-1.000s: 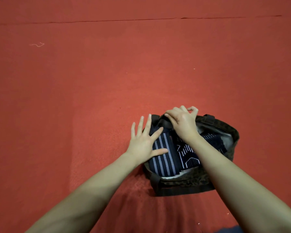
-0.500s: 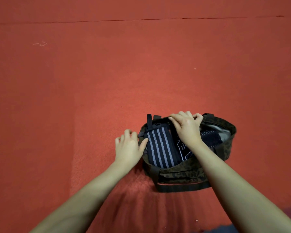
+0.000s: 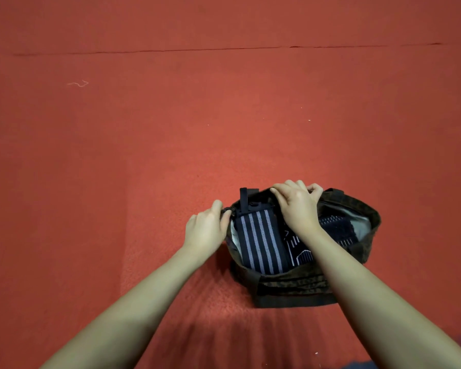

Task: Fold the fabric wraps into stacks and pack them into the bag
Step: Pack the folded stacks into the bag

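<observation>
A dark camouflage bag (image 3: 298,286) stands open on the red carpet. Inside it lies a folded navy wrap with pale stripes (image 3: 261,246) at the left, and a dark wrap with white line patterns (image 3: 298,251) beside it, partly under my right forearm. Another dark patterned wrap (image 3: 336,227) shows at the right of the bag. My left hand (image 3: 206,227) pinches the bag's left rim. My right hand (image 3: 298,206) grips the far rim, fingers curled over it.
Red carpet (image 3: 171,142) spreads all around the bag. A seam line (image 3: 197,50) runs across the far side. A small pale thread (image 3: 77,83) lies at the far left.
My left hand lifted off the striped wrap, moved left and closed on the bag's left rim. My right hand stayed on the far rim. The bag's mouth stands wider.
</observation>
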The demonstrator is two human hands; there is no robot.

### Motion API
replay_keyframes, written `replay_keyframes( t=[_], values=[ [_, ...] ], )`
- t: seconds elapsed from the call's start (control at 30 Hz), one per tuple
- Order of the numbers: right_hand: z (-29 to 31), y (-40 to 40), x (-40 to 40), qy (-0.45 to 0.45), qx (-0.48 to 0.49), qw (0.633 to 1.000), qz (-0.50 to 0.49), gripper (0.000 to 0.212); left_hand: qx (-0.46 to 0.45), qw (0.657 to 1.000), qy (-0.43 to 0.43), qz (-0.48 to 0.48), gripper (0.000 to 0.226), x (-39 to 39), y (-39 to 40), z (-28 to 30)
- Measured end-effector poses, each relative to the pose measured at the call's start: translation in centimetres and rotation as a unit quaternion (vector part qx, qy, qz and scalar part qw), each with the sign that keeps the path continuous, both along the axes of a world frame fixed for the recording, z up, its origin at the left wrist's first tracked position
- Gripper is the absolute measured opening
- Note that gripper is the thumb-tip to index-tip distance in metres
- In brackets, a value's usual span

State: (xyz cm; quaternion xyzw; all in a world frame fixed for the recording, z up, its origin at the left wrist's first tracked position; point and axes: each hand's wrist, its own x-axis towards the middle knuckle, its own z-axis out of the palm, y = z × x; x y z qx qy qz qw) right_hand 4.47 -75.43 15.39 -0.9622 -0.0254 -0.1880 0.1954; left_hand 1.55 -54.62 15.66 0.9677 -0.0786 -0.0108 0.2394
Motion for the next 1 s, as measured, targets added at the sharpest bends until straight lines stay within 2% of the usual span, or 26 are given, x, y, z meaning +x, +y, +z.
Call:
replay_keyframes(
  t=[0.1,0.2,0.3,0.4,0.5,0.63,0.77,0.87,0.93,1.0],
  values=[
    [-0.1,0.2,0.0,-0.002,0.005,1.000,-0.012,0.012,-0.039,0.999,-0.002,-0.014,0.037,-0.2,0.4,-0.5],
    [-0.1,0.2,0.0,-0.004,0.001,1.000,-0.016,0.012,-0.020,0.999,0.028,0.018,0.028,-0.3,0.4,-1.3],
    [-0.1,0.2,-0.1,0.003,-0.001,1.000,-0.014,0.012,0.002,0.997,0.073,0.039,0.032,0.1,-0.1,-1.9],
    [-0.4,0.2,-0.2,0.002,0.005,1.000,-0.012,0.012,0.004,0.997,0.075,0.031,0.029,0.2,-0.7,-2.1],
    [-0.2,0.2,-0.1,-0.006,0.005,1.000,-0.012,0.012,-0.014,0.999,0.021,0.034,0.024,0.3,-0.9,-1.6],
    [0.4,0.1,0.5,-0.023,0.008,1.000,-0.016,0.011,-0.005,0.993,-0.103,0.058,0.022,1.1,-0.2,-0.2],
    [0.7,0.2,0.9,-0.002,0.009,1.000,-0.010,0.013,0.064,0.991,-0.113,0.025,0.019,1.7,-0.2,0.2],
    [0.5,-1.0,0.3,0.028,-0.020,0.999,-0.002,0.014,0.074,0.994,-0.081,0.003,0.014,2.0,-0.7,-0.3],
    [0.2,-2.0,-0.3,0.026,-0.049,0.998,0.006,0.011,0.081,0.991,-0.105,-0.012,0.023,2.5,-1.1,-0.5],
    [0.2,-2.4,-0.7,0.018,-0.060,0.998,0.009,0.011,0.110,0.982,-0.137,-0.067,0.039,3.2,-2.0,-0.3]
  ],
)
